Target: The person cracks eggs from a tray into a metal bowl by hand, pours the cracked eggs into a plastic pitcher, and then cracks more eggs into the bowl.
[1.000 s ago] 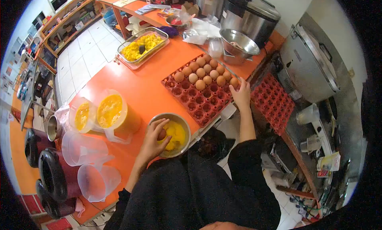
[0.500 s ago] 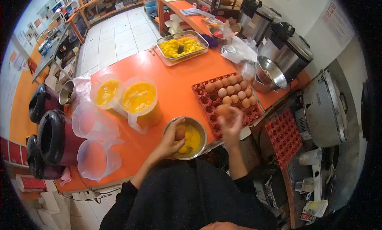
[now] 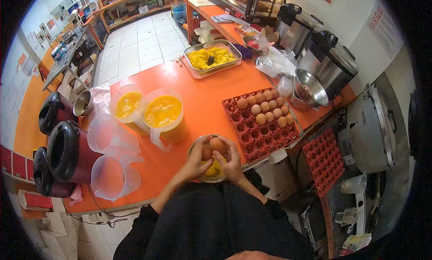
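Holding a brown egg (image 3: 207,154) in the left hand (image 3: 191,164) and a second egg (image 3: 218,145) in the right hand (image 3: 232,166), fingers closed round both, over the metal bowl (image 3: 210,180). Seems to be pairing shells; calls for light, even pressure. Hemmed in by the filled pitcher (image 3: 174,130) at left and the egg tray (image 3: 258,145) at right, both on the table (image 3: 200,98).

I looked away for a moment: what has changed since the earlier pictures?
The right hand has taken an egg from the tray and brought it left, over the bowl, beside the other egg. The left hand still holds that one over the bowl; the filled jugs stayed put.
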Action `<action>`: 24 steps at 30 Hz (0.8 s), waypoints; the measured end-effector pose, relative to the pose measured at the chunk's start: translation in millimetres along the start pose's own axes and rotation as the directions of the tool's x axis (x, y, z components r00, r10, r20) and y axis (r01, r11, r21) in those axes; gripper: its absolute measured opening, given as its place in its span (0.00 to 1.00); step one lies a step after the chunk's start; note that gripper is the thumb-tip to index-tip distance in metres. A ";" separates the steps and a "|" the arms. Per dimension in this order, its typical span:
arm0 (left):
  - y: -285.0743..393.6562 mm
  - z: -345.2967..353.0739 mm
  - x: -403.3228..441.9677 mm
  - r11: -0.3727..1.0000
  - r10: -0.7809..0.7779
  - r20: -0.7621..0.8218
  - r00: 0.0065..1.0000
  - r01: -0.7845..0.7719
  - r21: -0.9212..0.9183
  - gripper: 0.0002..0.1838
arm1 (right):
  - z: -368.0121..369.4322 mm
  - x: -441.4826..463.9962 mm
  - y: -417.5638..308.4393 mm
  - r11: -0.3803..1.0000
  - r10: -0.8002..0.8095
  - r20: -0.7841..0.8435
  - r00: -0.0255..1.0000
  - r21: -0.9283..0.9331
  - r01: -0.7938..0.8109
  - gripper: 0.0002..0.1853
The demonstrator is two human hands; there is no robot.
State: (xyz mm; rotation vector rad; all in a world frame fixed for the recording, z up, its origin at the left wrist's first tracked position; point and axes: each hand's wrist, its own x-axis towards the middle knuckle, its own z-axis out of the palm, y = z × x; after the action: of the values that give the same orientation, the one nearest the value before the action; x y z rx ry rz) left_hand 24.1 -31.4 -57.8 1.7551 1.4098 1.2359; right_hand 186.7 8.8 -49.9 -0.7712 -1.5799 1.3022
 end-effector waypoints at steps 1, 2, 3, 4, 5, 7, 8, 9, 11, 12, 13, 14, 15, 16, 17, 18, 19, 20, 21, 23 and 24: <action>3.1 -1.2 0.0 1.000 -0.006 -0.006 1.000 0.006 -0.013 0.40 | 0.5 0.0 -2.8 0.979 0.119 0.004 0.993 0.168 -0.118 0.26; 6.2 -2.2 0.2 0.999 0.010 -0.009 1.000 -0.010 -0.036 0.39 | -1.4 1.9 -6.3 0.934 0.227 0.025 0.973 0.277 -0.225 0.25; 11.2 -4.4 2.7 0.998 0.027 -0.013 1.000 -0.027 -0.059 0.37 | -5.9 6.6 -10.2 0.866 0.329 0.058 0.942 0.379 -0.326 0.24; 16.0 -7.0 5.1 0.996 0.044 -0.015 0.999 -0.045 -0.081 0.35 | -10.5 10.1 -12.2 0.777 0.422 0.100 0.901 0.472 -0.417 0.23; 20.1 -9.8 6.3 0.998 0.042 0.004 0.999 -0.042 -0.054 0.33 | -15.4 11.4 -12.1 0.743 0.457 0.143 0.878 0.481 -0.466 0.23; 28.0 -14.4 7.9 0.999 0.036 0.042 0.998 -0.036 -0.002 0.29 | -23.8 12.2 -11.4 0.670 0.521 0.228 0.822 0.488 -0.560 0.23; 32.4 -15.9 8.3 0.999 0.039 0.027 0.999 -0.039 0.024 0.28 | -24.7 11.5 -12.0 0.726 0.483 0.235 0.843 0.430 -0.536 0.22; 36.8 -17.2 8.5 0.998 0.042 0.012 0.999 -0.043 0.050 0.26 | -25.3 10.0 -12.9 0.778 0.445 0.245 0.861 0.371 -0.507 0.22; 37.2 -16.6 7.7 0.987 0.064 -0.016 0.998 -0.061 0.147 0.25 | -25.3 8.1 -10.8 0.873 0.368 0.238 0.899 0.245 -0.423 0.21; 33.9 -14.0 5.0 0.974 0.082 -0.029 0.996 -0.074 0.215 0.25 | -24.7 7.7 -5.5 0.912 0.329 0.224 0.917 0.177 -0.370 0.21; 31.0 -12.1 3.0 0.955 0.100 -0.041 0.994 -0.084 0.283 0.25 | -23.6 7.5 -1.1 0.943 0.288 0.213 0.934 0.106 -0.315 0.21; 28.1 -11.0 1.6 0.945 0.101 -0.021 0.995 -0.090 0.313 0.25 | -22.3 6.8 3.0 0.957 0.283 0.183 0.941 0.008 -0.289 0.21; 26.2 -10.4 0.1 0.934 0.101 0.000 0.995 -0.095 0.343 0.25 | -19.7 6.7 4.3 0.960 0.276 0.154 0.949 -0.091 -0.264 0.21; 24.2 -10.2 -1.0 0.923 0.100 0.019 0.995 -0.100 0.373 0.25 | -17.6 6.4 5.2 0.952 0.265 0.127 0.956 -0.190 -0.238 0.21; 22.0 -10.7 -1.6 0.921 0.108 0.014 0.994 -0.105 0.375 0.26 | -16.5 6.0 5.0 0.943 0.255 0.131 0.958 -0.252 -0.216 0.21; 20.5 -11.3 -1.9 0.919 0.116 0.009 0.993 -0.111 0.377 0.26 | -15.0 6.6 -0.3 0.930 0.244 0.135 0.960 -0.314 -0.192 0.21; 19.8 -11.7 -2.2 0.918 0.124 0.004 0.992 -0.116 0.379 0.26 | -14.1 7.2 -5.0 0.912 0.235 0.141 0.962 -0.374 -0.168 0.21; 19.8 -11.8 -2.6 0.920 0.126 0.000 0.992 -0.117 0.374 0.26 | -13.5 8.1 -8.9 0.908 0.234 0.152 0.960 -0.387 -0.160 0.21; 21.2 -12.5 -2.2 0.922 0.128 -0.005 0.992 -0.117 0.369 0.26 | -13.0 9.1 -12.4 0.904 0.232 0.163 0.959 -0.400 -0.151 0.21; 22.1 -13.5 -1.8 0.925 0.140 -0.020 0.990 -0.124 0.359 0.25 | -13.4 10.5 -11.4 0.904 0.228 0.190 0.955 -0.405 -0.135 0.22; 22.2 -13.5 -1.8 0.927 0.150 -0.031 0.988 -0.129 0.353 0.25 | -15.0 11.6 -7.9 0.908 0.225 0.206 0.952 -0.399 -0.128 0.22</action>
State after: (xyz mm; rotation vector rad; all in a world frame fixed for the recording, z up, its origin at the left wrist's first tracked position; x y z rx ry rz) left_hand 21.5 -41.0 -33.7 2.1050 1.6434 1.1688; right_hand 196.7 23.1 -38.9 -1.0460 -2.0439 1.2719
